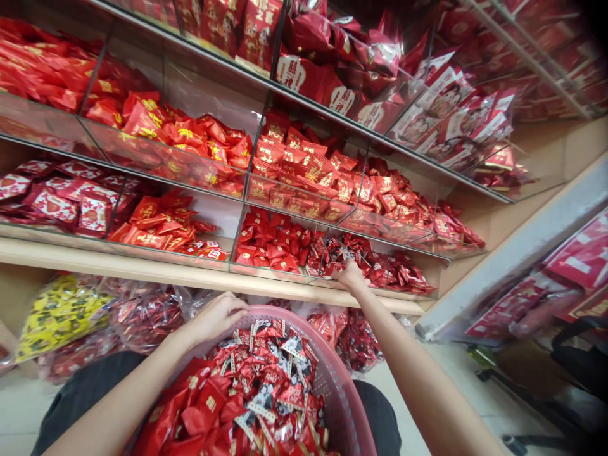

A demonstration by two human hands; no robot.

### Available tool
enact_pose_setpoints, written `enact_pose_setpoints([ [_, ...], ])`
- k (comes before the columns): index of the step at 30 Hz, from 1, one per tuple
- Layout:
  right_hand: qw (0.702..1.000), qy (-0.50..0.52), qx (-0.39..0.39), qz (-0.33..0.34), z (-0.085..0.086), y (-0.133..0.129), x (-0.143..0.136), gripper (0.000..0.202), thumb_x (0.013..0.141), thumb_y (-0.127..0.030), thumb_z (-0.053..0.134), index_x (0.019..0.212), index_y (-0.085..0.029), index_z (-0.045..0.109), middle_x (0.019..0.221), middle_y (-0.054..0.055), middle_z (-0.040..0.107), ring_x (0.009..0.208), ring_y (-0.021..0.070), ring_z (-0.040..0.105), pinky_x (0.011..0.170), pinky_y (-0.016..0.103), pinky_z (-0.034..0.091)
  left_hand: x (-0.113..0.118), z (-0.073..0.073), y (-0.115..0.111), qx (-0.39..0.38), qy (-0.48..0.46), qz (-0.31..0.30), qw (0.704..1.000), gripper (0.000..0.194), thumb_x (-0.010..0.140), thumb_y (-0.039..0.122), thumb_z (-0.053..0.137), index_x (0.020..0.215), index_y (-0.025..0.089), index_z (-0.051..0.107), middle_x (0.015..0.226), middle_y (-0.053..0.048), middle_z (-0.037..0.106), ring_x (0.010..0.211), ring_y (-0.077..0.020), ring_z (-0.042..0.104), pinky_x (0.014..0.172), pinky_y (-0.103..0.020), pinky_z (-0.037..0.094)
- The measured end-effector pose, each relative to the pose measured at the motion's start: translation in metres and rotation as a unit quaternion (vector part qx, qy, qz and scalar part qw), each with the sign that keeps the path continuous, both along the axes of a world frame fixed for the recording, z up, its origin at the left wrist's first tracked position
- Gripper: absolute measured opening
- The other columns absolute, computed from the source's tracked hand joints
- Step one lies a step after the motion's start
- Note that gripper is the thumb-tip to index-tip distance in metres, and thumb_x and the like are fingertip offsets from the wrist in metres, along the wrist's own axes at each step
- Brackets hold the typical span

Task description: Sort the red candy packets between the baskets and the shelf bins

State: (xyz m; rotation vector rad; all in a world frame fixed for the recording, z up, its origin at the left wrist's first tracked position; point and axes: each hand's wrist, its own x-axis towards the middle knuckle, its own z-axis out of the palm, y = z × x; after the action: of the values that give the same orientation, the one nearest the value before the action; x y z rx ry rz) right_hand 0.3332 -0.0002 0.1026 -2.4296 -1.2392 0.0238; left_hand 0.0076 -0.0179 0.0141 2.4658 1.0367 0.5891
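Observation:
A pink plastic basket (354, 373) sits between my knees. Small red candy packets fill it: plain red ones with gold print (204, 405) at the left, and ones with black-and-white figures (280, 373) at the right. My left hand (216, 318) is closed over the far rim of the basket. At the front of a lowest shelf compartment, my right hand (350, 277) has its fingers curled in among similar red and black-and-white packets (351, 247). What those fingers hold, if anything, is hidden.
Clear dividers and front lips split the shelves into compartments of red packets (304, 164). A pale wooden ledge (142, 269) runs below. Under it lie a yellow bag (61, 316) and bagged red packets (147, 316). A chair base (522, 405) stands at right.

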Motion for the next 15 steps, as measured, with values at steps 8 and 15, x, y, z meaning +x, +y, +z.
enact_pose_setpoints([
  [8, 0.978, -0.004, 0.189, 0.086, 0.005, -0.031, 0.013, 0.038, 0.069, -0.021, 0.052, 0.107, -0.019, 0.052, 0.073, 0.001, 0.064, 0.078, 0.0195, 0.057, 0.07, 0.03, 0.038, 0.001, -0.003, 0.002, 0.003, -0.012, -0.005, 1.0, 0.033, 0.083, 0.033, 0.039, 0.095, 0.02, 0.067, 0.089, -0.006, 0.068, 0.084, -0.0171, 0.055, 0.077, -0.025, 0.04],
  [15, 0.901, -0.14, 0.311, 0.267, 0.002, -0.099, -0.034, 0.035, 0.081, -0.025, 0.046, 0.115, -0.02, 0.046, 0.08, 0.003, 0.06, 0.079, 0.0204, 0.049, 0.074, 0.034, 0.034, 0.006, 0.003, -0.004, -0.066, -0.097, -0.014, 0.993, 0.038, 0.082, 0.043, 0.04, 0.08, 0.016, 0.067, 0.079, -0.004, 0.068, 0.075, -0.0147, 0.057, 0.071, -0.024, 0.041],
])
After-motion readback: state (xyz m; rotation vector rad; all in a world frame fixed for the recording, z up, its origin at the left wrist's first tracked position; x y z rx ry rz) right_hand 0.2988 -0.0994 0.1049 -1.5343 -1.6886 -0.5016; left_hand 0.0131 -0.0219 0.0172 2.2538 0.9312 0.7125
